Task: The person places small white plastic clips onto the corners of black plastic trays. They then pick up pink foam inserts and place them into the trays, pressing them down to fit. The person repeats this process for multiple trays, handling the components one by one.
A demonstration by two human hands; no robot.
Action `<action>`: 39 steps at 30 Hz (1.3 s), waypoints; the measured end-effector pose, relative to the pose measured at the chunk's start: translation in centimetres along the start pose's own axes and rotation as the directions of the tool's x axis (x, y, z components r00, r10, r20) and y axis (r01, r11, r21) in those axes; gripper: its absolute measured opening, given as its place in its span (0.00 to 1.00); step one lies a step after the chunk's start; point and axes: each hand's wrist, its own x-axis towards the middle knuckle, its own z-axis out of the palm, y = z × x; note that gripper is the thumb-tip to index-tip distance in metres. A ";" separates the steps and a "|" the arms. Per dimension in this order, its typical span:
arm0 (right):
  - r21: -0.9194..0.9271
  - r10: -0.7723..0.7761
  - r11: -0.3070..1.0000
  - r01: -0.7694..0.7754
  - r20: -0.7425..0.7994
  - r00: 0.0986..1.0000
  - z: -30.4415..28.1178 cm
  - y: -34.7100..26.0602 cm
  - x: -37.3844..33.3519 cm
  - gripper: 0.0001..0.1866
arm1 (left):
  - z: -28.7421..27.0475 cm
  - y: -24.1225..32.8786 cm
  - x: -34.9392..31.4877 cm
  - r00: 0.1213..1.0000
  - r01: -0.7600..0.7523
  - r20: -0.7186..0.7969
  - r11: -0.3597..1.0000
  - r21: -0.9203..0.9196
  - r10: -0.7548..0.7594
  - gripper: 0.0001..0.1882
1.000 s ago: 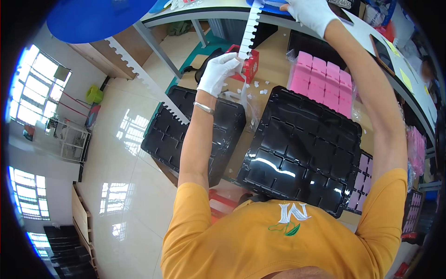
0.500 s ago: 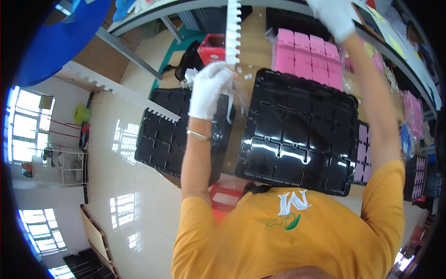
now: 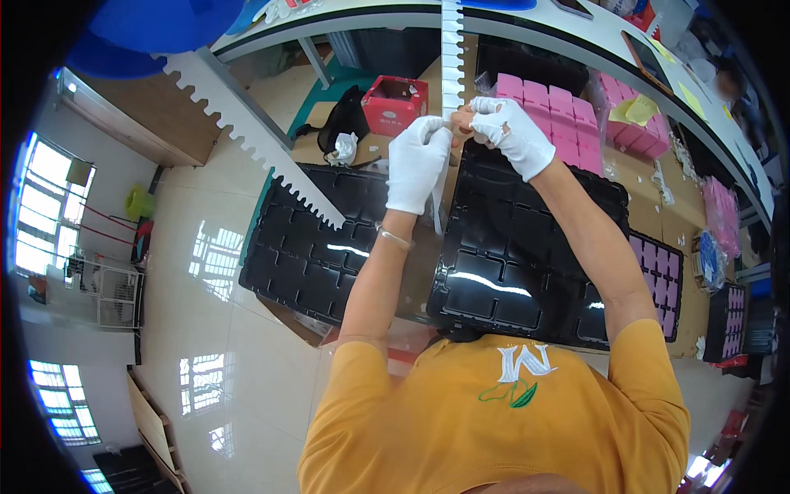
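A long white strip with a notched edge [image 3: 452, 58] comes down from the table edge, and a narrow tail of it shows below my hands. My left hand [image 3: 415, 169], in a white glove, is closed with thumb and fingers pinching this strip. At the strip's right side, my right hand [image 3: 518, 136] is closed too, its bare fingertips sticking out of a white glove and pressed together at the strip's edge. Any small piece between those fingertips is too small to make out. A second white strip with a toothed edge [image 3: 247, 136] slants down at the left.
Black moulded trays [image 3: 527, 239] lie below my hands, with another black tray [image 3: 288, 239] at the left. Beyond are a red box [image 3: 395, 105], crumpled white paper [image 3: 345, 150] and pink blocks [image 3: 568, 123]. A white table edge [image 3: 362, 20] crosses the top; a blue round object [image 3: 164, 29] hangs upper left.
My right hand has come down from the table at upper right to meet my left hand at the strip. The left hand and the hanging strip appear farther right in the picture.
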 end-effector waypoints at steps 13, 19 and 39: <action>-0.530 0.112 0.843 0.088 0.334 0.936 -6.7 3.1 -0.6 0.14 | 0.7 -3.0 1.2 0.972 -0.145 -0.142 0.955 0.257 0.186 0.15; -0.824 0.278 0.553 0.126 0.325 0.904 -5.0 4.6 1.3 0.09 | 0.7 -0.5 0.6 0.995 0.040 -0.091 0.999 0.017 -0.038 0.14; -0.125 -0.033 0.992 0.026 -0.054 0.998 -0.9 2.0 3.1 0.16 | 1.3 -0.1 -0.3 0.981 0.171 -0.070 0.980 -0.104 -0.179 0.10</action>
